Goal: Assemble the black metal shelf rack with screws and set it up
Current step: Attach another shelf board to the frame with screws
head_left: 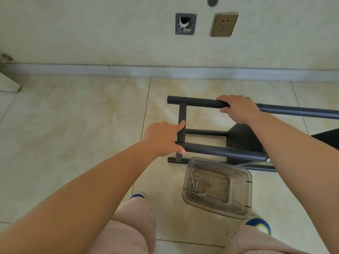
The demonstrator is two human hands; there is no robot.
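The black metal shelf rack (201, 102) lies on its side on the tiled floor, its tubes running off to the right. My right hand (238, 109) is wrapped around the upper tube. My left hand (165, 138) grips the left end of the lower tube (223, 150), with the index finger resting on the flat cross bar (182, 114). A round black shelf plate (244, 138) shows between the tubes. Screw heads are visible on both tubes near my right arm. Loose screws and a small wrench (197, 189) lie in a clear plastic container (242, 191).
The container sits on the floor just in front of the rack, between my knees and blue-toed shoes (258, 223). A wall with a grey skirting board (165, 71), a socket (224, 24) and an open junction box (185, 23) stands close behind the rack. A white object's corner (9, 83) is at far left.
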